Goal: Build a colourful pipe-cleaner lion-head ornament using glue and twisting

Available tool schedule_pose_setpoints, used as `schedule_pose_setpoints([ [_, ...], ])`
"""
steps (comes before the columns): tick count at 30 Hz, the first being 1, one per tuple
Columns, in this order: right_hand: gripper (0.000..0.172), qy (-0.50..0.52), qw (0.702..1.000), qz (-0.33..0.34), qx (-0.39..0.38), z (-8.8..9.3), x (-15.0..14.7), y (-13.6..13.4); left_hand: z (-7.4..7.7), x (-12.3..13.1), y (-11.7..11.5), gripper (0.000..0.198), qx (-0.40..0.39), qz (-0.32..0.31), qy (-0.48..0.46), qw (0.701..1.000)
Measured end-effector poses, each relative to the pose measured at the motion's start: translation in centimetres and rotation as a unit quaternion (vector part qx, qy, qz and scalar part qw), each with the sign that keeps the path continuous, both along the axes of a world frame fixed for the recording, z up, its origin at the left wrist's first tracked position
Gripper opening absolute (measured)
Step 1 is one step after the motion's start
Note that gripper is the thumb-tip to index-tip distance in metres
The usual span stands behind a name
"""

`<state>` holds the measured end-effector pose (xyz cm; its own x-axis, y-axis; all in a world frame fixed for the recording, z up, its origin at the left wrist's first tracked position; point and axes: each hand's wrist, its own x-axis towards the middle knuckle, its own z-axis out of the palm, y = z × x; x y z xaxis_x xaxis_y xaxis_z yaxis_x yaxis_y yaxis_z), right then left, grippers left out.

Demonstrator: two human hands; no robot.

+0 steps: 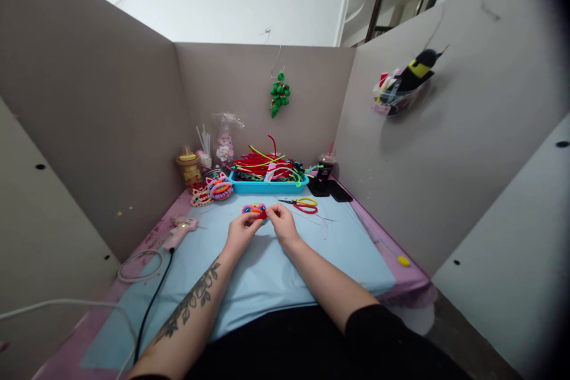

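Note:
Above the middle of the blue table cover, my left hand (243, 233) pinches a small red fuzzy piece (262, 214), which looks like bent pipe cleaner. The fingertips of my right hand (283, 223) are closed on the right side of the same piece. Just beyond my fingers is a small colourful pipe-cleaner animal head (253, 208) with blue eyes and an orange band, partly hidden by my left hand. Whether the red piece is joined to it I cannot tell. Scissors (305, 206) with yellow and red handles lie to the right of my hands.
A blue tray (269, 187) heaped with pipe cleaners stands at the back. Finished-looking heads (219, 187) and a yellow-lidded jar (189, 169) are at back left. A pink glue gun (181, 234) with its cord lies left. A drink cup (326, 166) and dark phone (341, 191) sit back right.

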<state>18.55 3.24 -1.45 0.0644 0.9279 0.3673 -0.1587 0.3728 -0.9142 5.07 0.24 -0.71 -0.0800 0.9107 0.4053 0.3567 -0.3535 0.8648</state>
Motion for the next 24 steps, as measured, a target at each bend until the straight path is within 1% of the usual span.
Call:
schedule_pose_setpoints([
  [4,0.026,-0.004,1.000,-0.008,-0.002,0.0,-0.1,0.0,-0.1,0.1,-0.3,0.019,0.065,0.008,0.049,0.997],
  [7,0.027,-0.007,1.000,-0.019,-0.001,0.0,-0.1,-0.1,-0.2,0.1,-0.4,0.019,0.101,0.006,0.091,0.991],
  [10,0.028,0.003,1.000,-0.019,-0.014,-0.1,-0.3,-0.1,-0.2,0.1,-0.3,0.020,0.111,0.011,0.103,0.988],
  [13,0.028,0.042,0.998,0.005,-0.039,-0.1,-0.8,-0.2,0.0,0.2,-0.3,0.019,0.091,0.026,0.089,0.992],
  [15,0.028,0.081,0.994,0.038,-0.066,0.0,-1.0,-0.3,0.3,0.1,-0.2,0.021,0.062,0.030,0.069,0.995],
  [17,0.029,0.119,0.984,0.086,-0.104,0.2,-1.0,-0.3,0.6,-0.1,-0.2,0.022,0.032,0.021,0.048,0.998],
  [21,0.028,0.156,0.947,0.213,-0.185,0.9,0.0,-0.5,1.4,-1.1,-0.5,0.024,-0.034,-0.052,0.019,0.998],
  [24,0.026,0.155,0.917,0.287,-0.229,1.2,1.1,-0.5,1.9,-1.6,-0.9,0.024,-0.065,-0.105,0.004,0.992],
])
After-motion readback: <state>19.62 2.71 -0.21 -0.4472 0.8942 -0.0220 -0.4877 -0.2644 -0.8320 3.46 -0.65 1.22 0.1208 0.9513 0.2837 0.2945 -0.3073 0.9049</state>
